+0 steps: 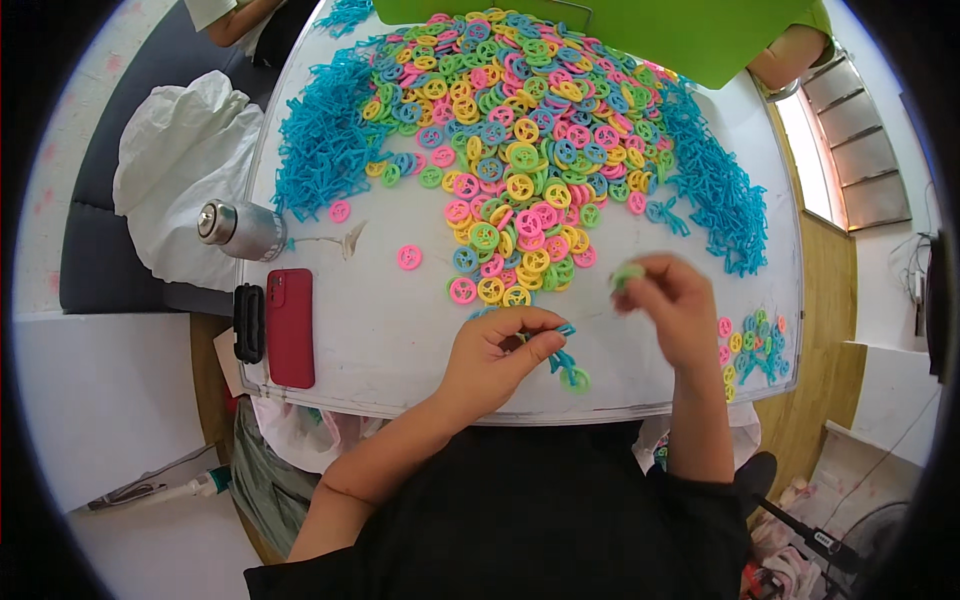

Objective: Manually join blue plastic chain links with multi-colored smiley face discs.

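Near the front middle of the table, my left hand [488, 362] pinches a small blue plastic frame [561, 357] between thumb and fingers. A green wheel [575, 380] sits at the lower end of that frame. To the right, my right hand [680, 310] is raised over the table, its fingertips closed on a green plastic wheel [626, 275] that is smeared by motion. The two hands are apart. Just beyond them spreads a large heap of pink, yellow, green and blue toy wheels [520, 185], its near tip close to my left hand.
Blue plastic frames lie piled at left [325, 140] and right [715, 180]. A steel flask [240, 230], a red phone [290, 328] and a black case [249, 323] stand or lie at left. Wheeled pieces [760, 350] cluster at right. Another person's arm [790, 58] rests across the table.
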